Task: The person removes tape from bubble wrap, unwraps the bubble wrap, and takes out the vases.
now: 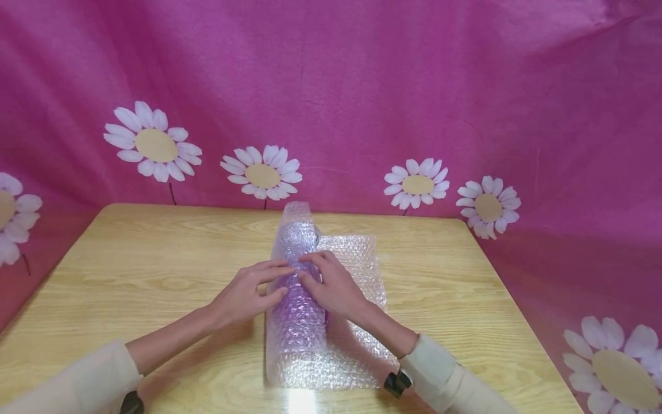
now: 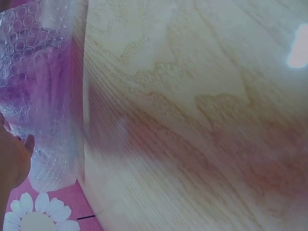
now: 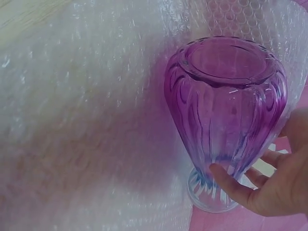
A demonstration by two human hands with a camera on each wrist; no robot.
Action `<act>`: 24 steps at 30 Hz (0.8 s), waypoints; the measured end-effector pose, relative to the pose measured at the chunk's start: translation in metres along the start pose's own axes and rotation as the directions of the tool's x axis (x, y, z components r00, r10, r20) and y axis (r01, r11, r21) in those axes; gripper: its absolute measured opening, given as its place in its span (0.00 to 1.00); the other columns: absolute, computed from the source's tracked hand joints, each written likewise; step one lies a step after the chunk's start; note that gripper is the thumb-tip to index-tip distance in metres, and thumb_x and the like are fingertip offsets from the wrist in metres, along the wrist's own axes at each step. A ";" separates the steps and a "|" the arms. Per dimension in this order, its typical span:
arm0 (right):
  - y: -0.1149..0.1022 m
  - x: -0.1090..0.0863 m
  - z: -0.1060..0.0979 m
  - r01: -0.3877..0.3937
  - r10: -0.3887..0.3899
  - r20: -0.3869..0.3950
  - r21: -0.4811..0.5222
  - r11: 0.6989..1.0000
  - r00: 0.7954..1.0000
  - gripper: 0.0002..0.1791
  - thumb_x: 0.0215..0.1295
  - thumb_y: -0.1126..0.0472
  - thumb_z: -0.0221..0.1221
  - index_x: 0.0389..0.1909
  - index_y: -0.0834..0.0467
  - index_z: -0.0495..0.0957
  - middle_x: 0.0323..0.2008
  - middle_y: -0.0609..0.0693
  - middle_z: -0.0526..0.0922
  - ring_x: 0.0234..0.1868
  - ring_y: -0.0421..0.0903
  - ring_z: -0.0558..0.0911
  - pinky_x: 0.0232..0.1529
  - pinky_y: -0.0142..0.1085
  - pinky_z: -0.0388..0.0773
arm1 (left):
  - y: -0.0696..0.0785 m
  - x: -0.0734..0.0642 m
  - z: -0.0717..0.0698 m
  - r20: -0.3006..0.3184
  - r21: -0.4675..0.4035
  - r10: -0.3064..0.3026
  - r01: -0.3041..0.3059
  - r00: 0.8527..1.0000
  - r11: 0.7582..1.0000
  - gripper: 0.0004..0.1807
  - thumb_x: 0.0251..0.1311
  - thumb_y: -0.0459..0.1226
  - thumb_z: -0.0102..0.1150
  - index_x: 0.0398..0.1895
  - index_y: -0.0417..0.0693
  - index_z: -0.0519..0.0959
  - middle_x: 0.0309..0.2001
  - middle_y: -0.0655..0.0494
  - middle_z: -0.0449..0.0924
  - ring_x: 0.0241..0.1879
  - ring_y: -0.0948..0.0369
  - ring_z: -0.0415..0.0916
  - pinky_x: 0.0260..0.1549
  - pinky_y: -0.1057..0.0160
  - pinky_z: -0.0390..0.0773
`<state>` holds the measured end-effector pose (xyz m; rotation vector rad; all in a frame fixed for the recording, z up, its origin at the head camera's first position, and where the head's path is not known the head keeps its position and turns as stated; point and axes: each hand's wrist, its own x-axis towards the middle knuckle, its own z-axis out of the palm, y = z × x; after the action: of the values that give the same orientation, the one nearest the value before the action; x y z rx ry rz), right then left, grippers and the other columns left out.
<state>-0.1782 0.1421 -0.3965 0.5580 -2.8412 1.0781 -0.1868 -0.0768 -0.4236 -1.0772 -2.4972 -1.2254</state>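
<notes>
A purple glass vase (image 3: 226,115), fading to a clear foot, lies on its side on a sheet of bubble wrap (image 1: 357,261). The left part of the sheet is folded over it, so in the head view purple shows through the plastic. My left hand (image 1: 248,292) touches the wrap's left side with extended fingers, thumb apart. From the right, my right hand (image 1: 335,287) holds the covered vase; its thumb lies on the glass near the foot in the right wrist view, the fingers reaching over the far side. The vase's open mouth faces the right wrist camera.
Everything lies on a light wooden table (image 1: 155,259) with a rounded far edge. Behind and beside it hangs a pink cloth (image 1: 341,86) printed with white daisies. The flat part of the wrap spreads to the right, beneath my right forearm.
</notes>
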 end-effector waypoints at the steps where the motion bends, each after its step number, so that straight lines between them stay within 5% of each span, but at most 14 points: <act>1: -0.001 0.000 0.000 0.000 0.000 0.002 -0.002 1.000 1.000 0.21 0.69 0.52 0.59 0.60 0.55 0.78 0.56 0.53 0.76 0.43 0.45 0.77 0.45 0.41 0.78 | 0.000 -0.001 -0.001 0.006 -0.019 -0.008 0.008 1.000 1.000 0.22 0.59 0.35 0.65 0.59 0.46 0.81 0.63 0.41 0.75 0.62 0.41 0.71 0.44 0.57 0.84; 10: -0.008 0.005 0.004 0.029 -0.027 0.044 -0.037 0.999 0.999 0.22 0.71 0.49 0.57 0.61 0.54 0.78 0.55 0.52 0.76 0.39 0.43 0.76 0.40 0.39 0.78 | -0.002 -0.008 -0.007 0.008 -0.018 -0.038 0.038 0.999 0.999 0.23 0.60 0.34 0.63 0.61 0.46 0.80 0.64 0.42 0.74 0.61 0.43 0.73 0.55 0.47 0.77; 24: -0.016 0.008 0.001 0.088 -0.078 0.112 -0.088 0.992 0.991 0.24 0.73 0.50 0.54 0.66 0.55 0.75 0.60 0.55 0.75 0.58 0.53 0.77 0.57 0.50 0.76 | -0.005 -0.016 -0.012 0.032 -0.163 -0.105 0.108 0.994 0.981 0.23 0.61 0.30 0.60 0.61 0.45 0.80 0.66 0.40 0.72 0.52 0.43 0.80 0.43 0.56 0.84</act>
<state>-0.1797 0.1282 -0.3860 0.7415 -2.9114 0.9248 -0.1800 -0.0963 -0.4254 -1.0092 -2.5378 -1.4805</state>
